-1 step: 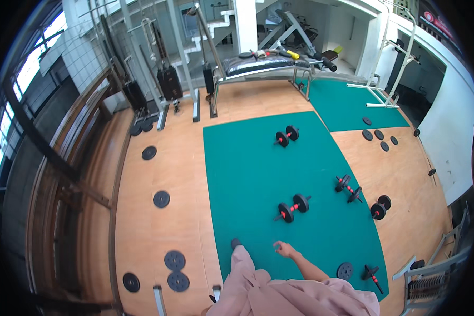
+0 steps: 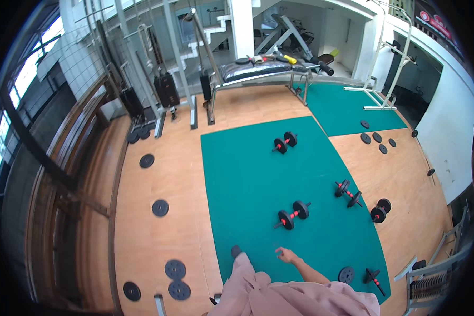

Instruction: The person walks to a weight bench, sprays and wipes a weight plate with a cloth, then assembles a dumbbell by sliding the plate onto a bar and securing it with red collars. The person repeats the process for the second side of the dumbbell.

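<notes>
My right hand (image 2: pixel 286 255) hangs in front of my body over the green mat (image 2: pixel 247 174), fingers loosely apart and nothing in them. Closest to it is a dumbbell (image 2: pixel 293 215) with black plates and a red-and-black bar, lying on the mat just beyond and apart from the hand. Farther off on the mat rest another dumbbell (image 2: pixel 285 142) and, to the right, a third (image 2: pixel 348 193). A short bar with a black plate (image 2: pixel 374 281) and a loose plate (image 2: pixel 346 275) lie at the near right. My left hand is out of sight.
Loose black plates (image 2: pixel 160 208) are scattered on the wooden floor (image 2: pixel 142 231) at left, others (image 2: pixel 365 138) at far right. One dumbbell (image 2: pixel 381 210) stands off the mat's right edge. A padded bench (image 2: pixel 263 68) and cable machine (image 2: pixel 166 89) are at the back; a wooden bench (image 2: pixel 63 158) runs along the left.
My view has shifted slightly, so the floor, mat and weights appear a little lower. The right hand also sits slightly lower in the picture, still holding nothing.
</notes>
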Tool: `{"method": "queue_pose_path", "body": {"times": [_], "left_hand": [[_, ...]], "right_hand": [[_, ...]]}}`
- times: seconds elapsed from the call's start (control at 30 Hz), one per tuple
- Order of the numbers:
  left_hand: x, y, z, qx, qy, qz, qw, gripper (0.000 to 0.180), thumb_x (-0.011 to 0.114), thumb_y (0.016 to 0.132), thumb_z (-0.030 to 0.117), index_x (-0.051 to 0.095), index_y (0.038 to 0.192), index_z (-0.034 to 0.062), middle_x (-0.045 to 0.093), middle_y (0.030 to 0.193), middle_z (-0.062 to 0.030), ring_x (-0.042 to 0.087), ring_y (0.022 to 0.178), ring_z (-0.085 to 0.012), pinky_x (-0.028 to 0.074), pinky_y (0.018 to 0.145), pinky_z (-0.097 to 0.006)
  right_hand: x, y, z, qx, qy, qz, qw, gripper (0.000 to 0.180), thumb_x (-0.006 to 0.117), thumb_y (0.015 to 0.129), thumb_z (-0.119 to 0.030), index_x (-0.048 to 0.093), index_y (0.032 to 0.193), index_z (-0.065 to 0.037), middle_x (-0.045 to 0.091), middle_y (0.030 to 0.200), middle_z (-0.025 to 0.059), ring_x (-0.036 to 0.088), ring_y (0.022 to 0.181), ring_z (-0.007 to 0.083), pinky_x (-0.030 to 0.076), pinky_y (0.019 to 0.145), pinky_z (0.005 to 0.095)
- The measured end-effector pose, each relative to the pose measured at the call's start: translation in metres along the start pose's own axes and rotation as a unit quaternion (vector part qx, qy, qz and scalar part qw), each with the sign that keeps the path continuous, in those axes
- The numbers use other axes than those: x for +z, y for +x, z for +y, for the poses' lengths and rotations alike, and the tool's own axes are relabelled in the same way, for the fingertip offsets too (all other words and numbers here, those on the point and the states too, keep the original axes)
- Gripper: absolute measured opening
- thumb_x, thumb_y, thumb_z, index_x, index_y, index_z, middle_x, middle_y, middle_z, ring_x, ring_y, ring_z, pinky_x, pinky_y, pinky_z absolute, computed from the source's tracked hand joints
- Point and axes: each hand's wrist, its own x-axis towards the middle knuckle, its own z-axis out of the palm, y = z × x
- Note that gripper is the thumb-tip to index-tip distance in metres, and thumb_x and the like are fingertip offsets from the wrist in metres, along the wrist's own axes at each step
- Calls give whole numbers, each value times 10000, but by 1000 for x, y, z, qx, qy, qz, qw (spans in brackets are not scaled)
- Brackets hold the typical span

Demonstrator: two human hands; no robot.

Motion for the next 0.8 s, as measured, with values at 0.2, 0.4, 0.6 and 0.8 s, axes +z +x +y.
{"method": "queue_pose_path", "body": {"times": [0.2, 0.4, 0.6, 0.8], "left_hand": [[-141, 182, 199, 122, 355, -57, 925, 430, 425, 909, 344, 588, 1090, -10, 605, 1107, -222, 599, 967, -366, 473, 833, -442], [-171, 310, 502, 275, 73, 12, 959, 270, 456, 942, 173, 494, 1140, -7, 627, 968, -103, 596, 827, -170, 493, 763, -302], [-143, 397, 676, 294, 120, -111, 942, 298, 530, 875, 156, 524, 1148, 39, 626, 966, -73, 587, 867, -151, 468, 694, -295], [-151, 415, 796, 3, 325, -222, 919, 401, 483, 907, 250, 473, 1254, 50, 620, 1064, -107, 606, 939, -186, 468, 809, -351]], "right_hand": [[-24, 47, 54, 190, 4, -2, 982, 433, 676, 724, -250, 592, 1140, -165, 644, 1009, 139, 613, 964, 274, 486, 832, 383], [-55, 117, 48, 304, 100, -16, 947, 441, 695, 690, -269, 619, 1111, -162, 655, 997, 134, 621, 953, 272, 490, 835, 373], [-133, 279, 17, 304, 185, 45, 934, 417, 718, 687, -280, 641, 1083, -173, 660, 982, 126, 623, 937, 251, 486, 834, 359], [-260, 470, -6, 180, 109, 172, 962, 391, 707, 701, -249, 646, 1074, -148, 657, 994, 139, 627, 914, 248, 485, 835, 366]]}}
